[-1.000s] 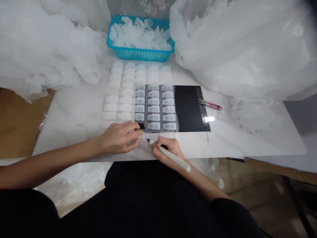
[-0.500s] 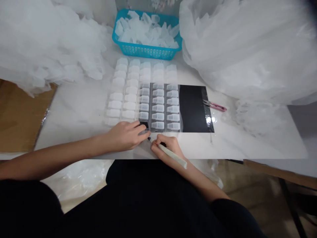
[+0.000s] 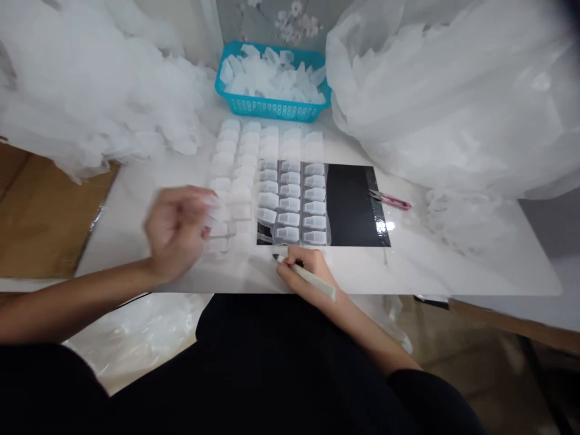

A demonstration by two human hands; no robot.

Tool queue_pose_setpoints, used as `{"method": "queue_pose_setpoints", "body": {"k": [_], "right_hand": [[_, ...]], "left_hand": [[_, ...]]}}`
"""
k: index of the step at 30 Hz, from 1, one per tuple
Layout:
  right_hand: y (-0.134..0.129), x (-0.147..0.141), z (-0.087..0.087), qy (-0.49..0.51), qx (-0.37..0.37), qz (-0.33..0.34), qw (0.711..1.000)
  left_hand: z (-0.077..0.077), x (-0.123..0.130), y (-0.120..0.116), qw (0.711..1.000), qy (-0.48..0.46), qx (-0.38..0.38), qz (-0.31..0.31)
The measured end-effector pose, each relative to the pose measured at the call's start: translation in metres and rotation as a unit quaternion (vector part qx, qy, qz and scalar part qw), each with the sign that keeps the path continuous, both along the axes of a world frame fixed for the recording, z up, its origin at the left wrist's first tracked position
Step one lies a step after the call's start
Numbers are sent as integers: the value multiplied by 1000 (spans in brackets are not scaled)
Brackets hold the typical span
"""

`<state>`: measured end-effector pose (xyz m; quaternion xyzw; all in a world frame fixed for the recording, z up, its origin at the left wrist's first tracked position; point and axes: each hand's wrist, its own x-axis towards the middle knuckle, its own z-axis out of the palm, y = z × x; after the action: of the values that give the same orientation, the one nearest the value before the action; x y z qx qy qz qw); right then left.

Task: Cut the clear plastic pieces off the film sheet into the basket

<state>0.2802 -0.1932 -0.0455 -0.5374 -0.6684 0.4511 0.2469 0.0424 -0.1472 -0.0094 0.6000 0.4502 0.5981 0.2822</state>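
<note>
Rows of small white plastic pieces (image 3: 288,204) lie in columns on the white table, partly over a black sheet (image 3: 351,205). My left hand (image 3: 179,229) is raised at the left of the columns, blurred by motion, with a whitish translucent piece (image 3: 217,208) at its fingertips. My right hand (image 3: 308,266) rests near the table's front edge, closed round a pale pen-like tool (image 3: 317,283). The tool's dark tip points up and left, just below the black sheet's front edge.
A blue basket (image 3: 276,109) of white pieces stands at the back. Pink-handled snips (image 3: 393,200) lie by the sheet's right edge. Large translucent bags (image 3: 453,103) bulge at the right, and a white heap (image 3: 90,90) rises at the left.
My left hand has moved left and up from the sheet's lower left corner. My right hand has kept its hold on the tool. The view has shifted slightly.
</note>
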Motion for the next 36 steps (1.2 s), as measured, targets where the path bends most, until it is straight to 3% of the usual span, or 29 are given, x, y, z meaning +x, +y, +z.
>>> {"method": "queue_pose_setpoints", "body": {"k": [2,4,6,8,12,15,18,22,25,27,29,33,36], "right_hand": [[-1,0,1,14,-6,4,1000],[1,1,7,63,-33,1,997],[9,2,19,141,-84,-6,986],[24,1,33,209,-132,-3,969],[73,-3,54,296,-156,1,942],[107,-1,47,351,-128,-72,925],[126,5,31,385,-130,-123,905],[130,15,19,397,-161,-171,887],[127,17,20,402,-184,-175,880],[123,14,21,410,-207,-171,872],[118,8,21,424,-224,-167,861],[110,-3,22,447,-213,-182,850],[109,-4,21,444,-182,-199,855]], "left_hand": [[13,0,2,991,-69,66,89],[20,3,5,983,-80,119,112],[17,9,8,985,-79,133,73],[5,17,16,987,-48,154,-4],[-18,38,44,950,124,248,-142],[-25,52,64,932,216,255,-137],[-30,59,74,948,235,172,-126],[-40,57,78,981,156,50,-103],[-47,54,76,996,78,12,-46],[-49,52,74,998,59,28,-22],[-48,52,73,993,83,79,-36],[-40,51,70,963,149,193,-113],[-38,48,68,953,160,195,-167]]}}
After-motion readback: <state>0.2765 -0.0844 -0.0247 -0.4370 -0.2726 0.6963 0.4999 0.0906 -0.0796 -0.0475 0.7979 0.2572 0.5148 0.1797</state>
